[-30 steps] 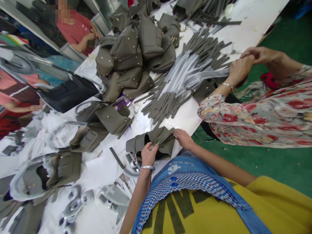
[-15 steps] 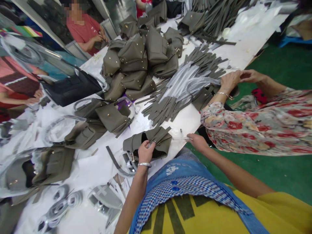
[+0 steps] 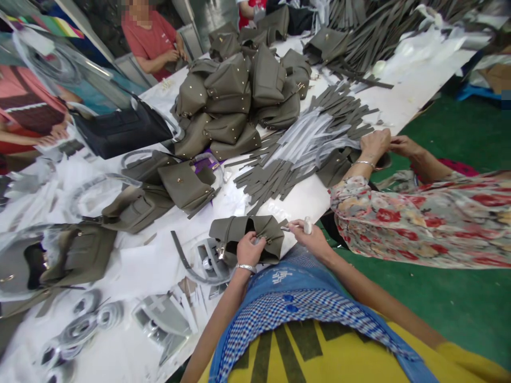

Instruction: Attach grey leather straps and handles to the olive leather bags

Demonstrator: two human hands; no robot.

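Just below the centre of the frame, the olive bag (image 3: 270,229) on the table (image 3: 313,201) appears light, soft and prone to creasing (judged from its slack opening), best held at the rim, where the left hand (image 3: 249,249) pinches, fingers nearly closed, the right hand (image 3: 312,238) being curled round a small white item (image 3: 307,225).

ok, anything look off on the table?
I see no damage on the open bag in the left hand. The black bag stands out by colour beside the olive bag pile; the loose strips lie in an untidy heap.
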